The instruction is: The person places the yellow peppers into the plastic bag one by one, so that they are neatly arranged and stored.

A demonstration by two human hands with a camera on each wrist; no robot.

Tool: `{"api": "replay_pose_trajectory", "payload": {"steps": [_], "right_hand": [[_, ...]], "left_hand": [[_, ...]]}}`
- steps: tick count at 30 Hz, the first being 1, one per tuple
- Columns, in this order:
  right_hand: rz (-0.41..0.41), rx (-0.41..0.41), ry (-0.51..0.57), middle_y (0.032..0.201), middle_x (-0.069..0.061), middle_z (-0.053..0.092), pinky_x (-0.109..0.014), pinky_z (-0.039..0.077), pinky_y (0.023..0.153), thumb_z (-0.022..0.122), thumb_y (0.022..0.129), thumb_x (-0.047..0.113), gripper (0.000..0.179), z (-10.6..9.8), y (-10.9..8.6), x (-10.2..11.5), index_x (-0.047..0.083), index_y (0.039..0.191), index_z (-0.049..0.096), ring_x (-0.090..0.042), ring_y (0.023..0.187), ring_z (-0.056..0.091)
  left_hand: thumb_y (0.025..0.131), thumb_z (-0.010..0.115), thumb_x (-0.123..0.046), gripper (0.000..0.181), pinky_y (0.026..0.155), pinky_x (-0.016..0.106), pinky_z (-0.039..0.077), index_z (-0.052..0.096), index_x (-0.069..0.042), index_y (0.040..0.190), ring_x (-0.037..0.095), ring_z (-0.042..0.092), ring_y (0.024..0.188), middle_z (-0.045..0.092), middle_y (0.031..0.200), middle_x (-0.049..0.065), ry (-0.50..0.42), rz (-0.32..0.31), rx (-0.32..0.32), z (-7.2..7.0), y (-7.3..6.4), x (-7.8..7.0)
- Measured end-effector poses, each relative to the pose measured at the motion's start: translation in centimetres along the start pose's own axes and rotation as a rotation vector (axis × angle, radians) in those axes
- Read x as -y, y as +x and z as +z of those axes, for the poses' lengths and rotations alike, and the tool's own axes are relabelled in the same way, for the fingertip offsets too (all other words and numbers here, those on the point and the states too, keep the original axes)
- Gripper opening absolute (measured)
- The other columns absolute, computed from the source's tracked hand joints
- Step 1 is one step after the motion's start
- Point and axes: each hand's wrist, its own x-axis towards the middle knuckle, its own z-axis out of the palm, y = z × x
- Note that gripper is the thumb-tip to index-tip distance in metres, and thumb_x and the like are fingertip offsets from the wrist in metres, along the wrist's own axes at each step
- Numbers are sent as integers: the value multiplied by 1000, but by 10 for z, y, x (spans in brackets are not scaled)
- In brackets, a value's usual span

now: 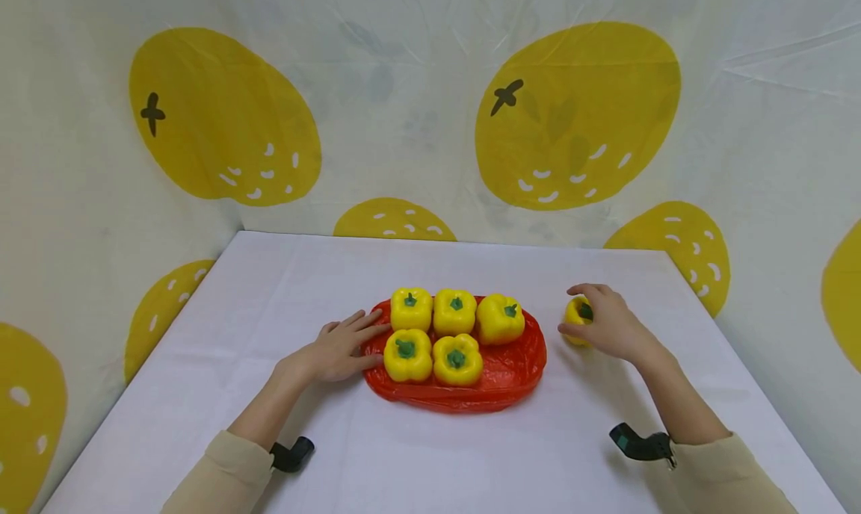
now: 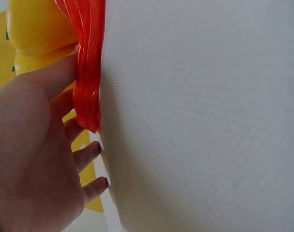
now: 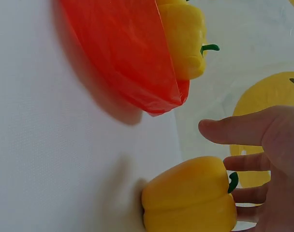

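Five-odd yellow bell peppers, several in all, sit in two rows on an oval red plastic bag [image 1: 511,372] with a raised rim. At the bag's left end my left hand [image 1: 339,347] rests with fingers spread, its thumb and fingertips touching the rim. A lone yellow bell pepper [image 3: 190,198] with a green stem stands on the table to the right of the bag. My right hand [image 1: 610,323] reaches around it from above. In the right wrist view the thumb [image 3: 234,130] is apart from this pepper, while the other fingers lie beside its stem end.
White cloth covers the table [image 1: 323,454], whose far edge meets a hanging curtain [image 1: 403,125] printed with large yellow fruit. Black wrist devices [image 1: 642,443] stick out below both sleeves. The bag's right part holds no pepper at its front.
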Motion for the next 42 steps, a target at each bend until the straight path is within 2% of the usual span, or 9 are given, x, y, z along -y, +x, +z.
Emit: {"api": "replay_pose_trajectory", "payload": {"steps": [7, 10, 18, 28, 37, 42], "right_hand": [[-17, 12, 4, 141, -38, 41, -69, 45, 99, 78, 90, 26, 66, 1, -1, -3, -7, 140, 49, -52, 122, 42], [-20, 16, 9, 141, -37, 41, -67, 46, 99, 76, 91, 23, 65, 1, -2, -5, -7, 141, 48, -51, 120, 43], [-45, 21, 8, 141, -38, 40, -68, 43, 101, 75, 93, 15, 60, -1, -3, -8, -6, 142, 48, -52, 122, 44], [-49, 13, 8, 140, -37, 42, -69, 43, 101, 75, 93, 17, 59, 2, -3, -11, -4, 141, 49, -51, 119, 47], [-39, 16, 3, 140, -37, 42, -68, 46, 98, 78, 91, 20, 63, 2, -3, -14, -3, 142, 49, -50, 118, 47], [-30, 22, -3, 136, -35, 45, -66, 50, 94, 81, 86, 16, 66, 1, -4, -12, -2, 141, 50, -48, 113, 50]], "left_hand": [[100, 59, -53, 70, 118, 67, 14, 38, -25, 161, 37, 12, 155, 21, 170, 4, 11, -12, 8, 0, 1, 0], [100, 59, -52, 70, 117, 69, 15, 39, -23, 160, 39, 13, 154, 23, 169, 7, 4, -4, 2, 0, 1, 0], [100, 59, -52, 70, 117, 69, 14, 40, -22, 160, 40, 14, 154, 23, 169, 7, 2, -10, 3, 0, 0, 1], [100, 59, -51, 70, 116, 70, 14, 40, -22, 160, 40, 14, 154, 23, 169, 8, -7, -9, 0, 1, 0, 1], [99, 60, -52, 70, 117, 69, 14, 40, -24, 160, 39, 13, 155, 23, 169, 6, -5, -6, 3, 1, 0, -1], [99, 60, -53, 71, 117, 69, 15, 40, -24, 160, 38, 13, 155, 23, 169, 6, -1, -8, 5, 1, 0, -1]]}}
